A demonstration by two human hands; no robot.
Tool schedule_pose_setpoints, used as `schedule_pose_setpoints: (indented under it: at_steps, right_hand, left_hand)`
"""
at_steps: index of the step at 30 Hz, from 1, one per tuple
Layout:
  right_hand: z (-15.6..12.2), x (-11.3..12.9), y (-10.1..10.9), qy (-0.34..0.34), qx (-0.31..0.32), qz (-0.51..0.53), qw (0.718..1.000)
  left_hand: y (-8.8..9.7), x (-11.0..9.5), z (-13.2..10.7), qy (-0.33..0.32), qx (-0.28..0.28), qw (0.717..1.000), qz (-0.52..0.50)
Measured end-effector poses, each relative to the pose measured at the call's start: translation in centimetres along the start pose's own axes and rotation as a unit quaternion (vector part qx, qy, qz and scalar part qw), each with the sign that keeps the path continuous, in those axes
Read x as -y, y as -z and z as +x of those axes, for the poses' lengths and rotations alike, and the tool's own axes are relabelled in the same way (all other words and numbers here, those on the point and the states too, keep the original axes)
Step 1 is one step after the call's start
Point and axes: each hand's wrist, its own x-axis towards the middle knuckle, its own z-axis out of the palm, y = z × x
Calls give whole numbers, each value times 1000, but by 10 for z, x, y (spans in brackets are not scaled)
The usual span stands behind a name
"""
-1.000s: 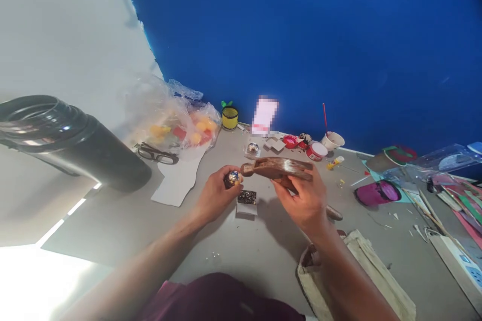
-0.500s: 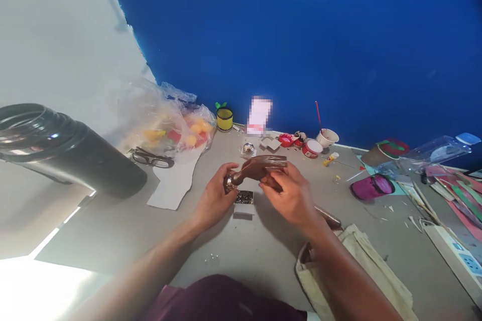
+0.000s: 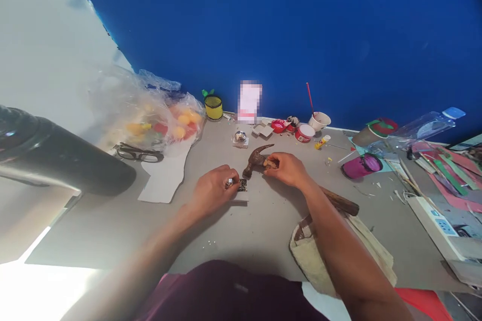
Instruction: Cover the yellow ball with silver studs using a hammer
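My left hand point(image 3: 215, 189) is closed round a small shiny silver ball point(image 3: 229, 183), part of which shows between thumb and fingers. Right beside it is a small white box point(image 3: 240, 201) with dark glittering bits in it, partly covered by the hand. My right hand point(image 3: 289, 170) grips a claw hammer point(image 3: 257, 159) close below its rusty head. The hammer's claw points away and its striking face is turned down, near the box. Its wooden handle passes beneath my right forearm and comes out on the far side. Another silver ball point(image 3: 240, 136) sits on a small pale square further back.
A large dark flask point(image 3: 75, 155) and glasses point(image 3: 139, 153) are at left, with a plastic bag point(image 3: 165, 115) behind. A beige cloth point(image 3: 314, 256) lies under my right forearm. Toward the right are a paper cup point(image 3: 320, 121), a magenta cup point(image 3: 361, 166) and a power strip point(image 3: 433, 230).
The hammer head has come down and turned, its claw now pointing away. My left fist has turned over round the silver ball. The whole view has shifted slightly.
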Motion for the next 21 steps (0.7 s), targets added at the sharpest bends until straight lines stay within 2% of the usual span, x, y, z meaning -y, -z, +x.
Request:
schedule_pose_setpoints:
  at_steps: [4,9,12,21]
  right_hand:
    - [2,0,-1,11,11,-48,999]
    - [0,6,0,19,24,-112,993]
    - [0,9,-1,19,27,-117,993]
    - [1,5,-4,41,14,-137,990]
  left_hand:
    - [2,-7,9,-37,43,991,121]
    - [-4,-7,27,-5,130,964,231]
    - [-8,-5,32,4,135,959,250]
    - [-8,2,33,-17,124,969,215]
